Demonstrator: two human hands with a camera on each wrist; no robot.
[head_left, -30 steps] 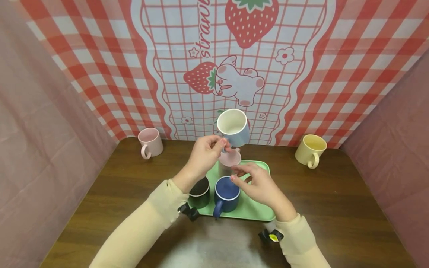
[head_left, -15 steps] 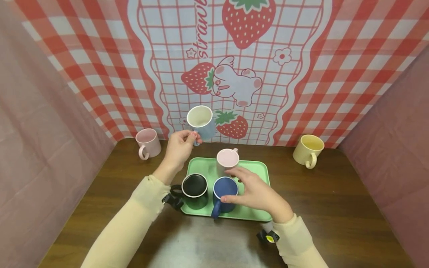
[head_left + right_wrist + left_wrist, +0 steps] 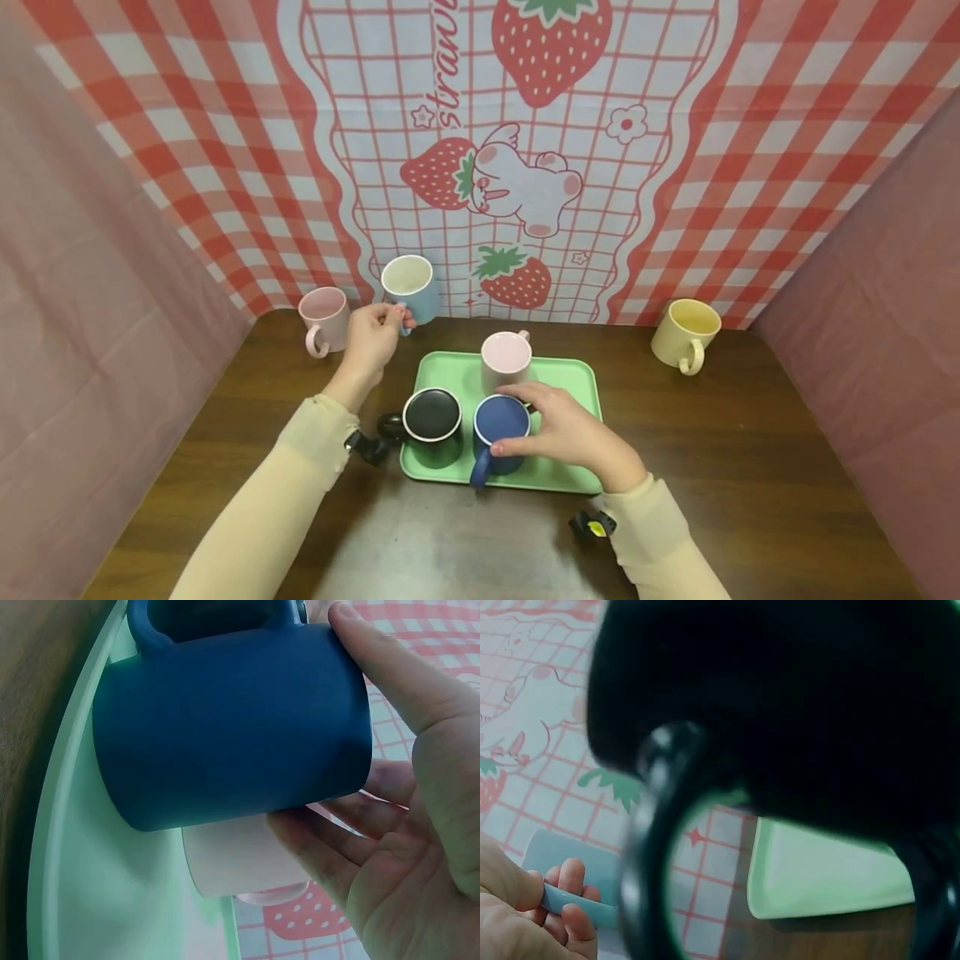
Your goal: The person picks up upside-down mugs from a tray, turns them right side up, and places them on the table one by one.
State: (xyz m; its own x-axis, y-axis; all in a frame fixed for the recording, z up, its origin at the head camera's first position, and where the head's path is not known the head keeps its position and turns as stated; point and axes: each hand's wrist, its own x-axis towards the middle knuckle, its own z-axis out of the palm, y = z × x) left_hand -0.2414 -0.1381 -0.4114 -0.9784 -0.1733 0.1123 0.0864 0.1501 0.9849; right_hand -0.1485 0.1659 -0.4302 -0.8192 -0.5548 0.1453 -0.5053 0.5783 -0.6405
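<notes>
The left hand (image 3: 373,337) holds 1 glossy light-blue mug (image 3: 420,302), white inside.

Both arms reach over the desk (image 3: 750,467), the left arm (image 3: 262,492) stretching nearer its back edge than the right arm (image 3: 660,542). The left hand (image 3: 372,337) pinches, fingers curled against the thumb; the right hand (image 3: 562,432) bends its fingers loosely, thumb spread apart.

Pinched by its handle in the left grip (image 3: 372,335), a light-blue mug (image 3: 421,303), white inside, is at 11 o'clock from a navy mug (image 3: 498,423) that stands upright on a green tray (image 3: 453,371), handle toward 7 o'clock, within the right grip's (image 3: 568,430) loose curve.
</notes>
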